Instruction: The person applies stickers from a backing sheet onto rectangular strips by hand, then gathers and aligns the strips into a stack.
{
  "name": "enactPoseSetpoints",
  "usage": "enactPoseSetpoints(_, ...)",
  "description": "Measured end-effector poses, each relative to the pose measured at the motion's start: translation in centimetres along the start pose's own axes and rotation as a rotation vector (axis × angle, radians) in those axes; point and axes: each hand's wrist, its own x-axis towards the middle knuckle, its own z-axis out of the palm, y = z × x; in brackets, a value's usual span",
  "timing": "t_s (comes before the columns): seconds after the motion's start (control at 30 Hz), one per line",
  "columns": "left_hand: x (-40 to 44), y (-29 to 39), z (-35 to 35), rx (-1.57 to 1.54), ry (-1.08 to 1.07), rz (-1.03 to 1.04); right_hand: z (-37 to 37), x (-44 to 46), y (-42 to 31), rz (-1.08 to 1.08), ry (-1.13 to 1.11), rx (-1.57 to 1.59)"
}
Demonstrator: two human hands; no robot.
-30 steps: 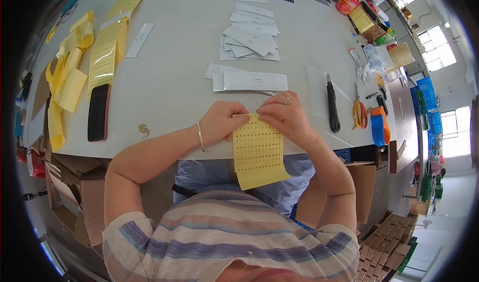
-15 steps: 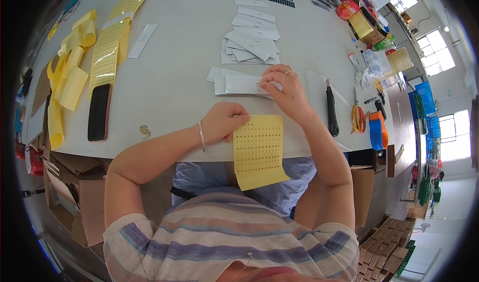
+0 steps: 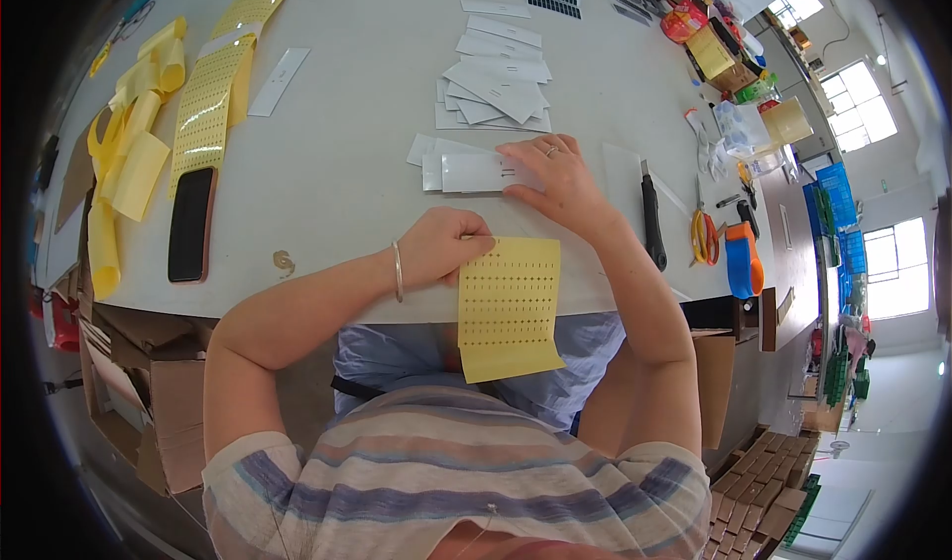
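Note:
My left hand (image 3: 451, 246) pinches the top left corner of a yellow sheet (image 3: 509, 302) marked with rows of small dark marks; the sheet hangs over the table's near edge. My right hand (image 3: 555, 180) rests with its fingers apart over the right end of a small stack of white strips (image 3: 470, 171); whether it grips one is unclear, but nothing is seen lifted. Farther back, more white strips (image 3: 496, 89) lie overlapping in a column.
At the left lie a phone (image 3: 191, 225), a long yellow sheet (image 3: 211, 94), curled yellow strips (image 3: 139, 164) and one white strip (image 3: 280, 81). To the right are a black cutter (image 3: 653, 215), orange-handled scissors (image 3: 704, 237) and a blue and orange tape dispenser (image 3: 743, 260).
My right hand has let go of the yellow sheet and moved forward to the white strips, its fingers now spread over them. My left hand still holds the sheet in nearly the same place.

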Motion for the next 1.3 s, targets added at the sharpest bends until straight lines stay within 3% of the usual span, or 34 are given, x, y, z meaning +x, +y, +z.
enactPoseSetpoints(0.3,-0.9,-0.4,0.7,0.225,-0.01,0.162,-0.2,-1.6,-1.8,-0.124,0.063,-0.16)
enactPoseSetpoints(0.4,-1.4,-0.3,1.1,0.397,-0.066,0.388,-0.1,-3.1,-2.9,-0.141,-0.025,-0.083)
enactPoseSetpoints(0.5,-1.0,-0.7,1.1,0.344,-0.001,0.348,0.3,-4.5,-2.9,-0.133,-0.038,-0.018)
enactPoseSetpoints(0.53,-1.0,-0.3,1.0,0.222,-0.021,0.166,0.2,-4.5,-2.5,-0.021,-0.001,0.147)
enactPoseSetpoints(0.6,-0.8,0.0,0.6,0.16,-0.012,0.11,-0.5,-4.4,-3.0,0.193,0.018,0.48)
enactPoseSetpoints(0.73,-0.8,0.3,0.4,0.079,0.005,0.06,-0.9,-4.2,-4.3,0.071,-0.015,0.313)
enactPoseSetpoints(1.0,-0.6,0.2,0.3,-0.053,-0.029,-0.029,-0.1,-4.4,-5.5,-0.175,0.134,-0.012)
enactPoseSetpoints(1.17,-0.3,0.1,0.1,-0.119,-0.034,-0.056,-1.1,-2.2,-2.2,-0.017,0.196,0.116)
enactPoseSetpoints(1.23,-0.4,0.2,0.2,-0.052,-0.045,-0.054,-1.0,-1.1,-0.2,0.135,0.108,0.109)
enactPoseSetpoints(1.3,-0.3,0.2,0.3,-0.029,-0.053,-0.041,-0.2,-0.9,0.9,0.13,0.094,0.063)
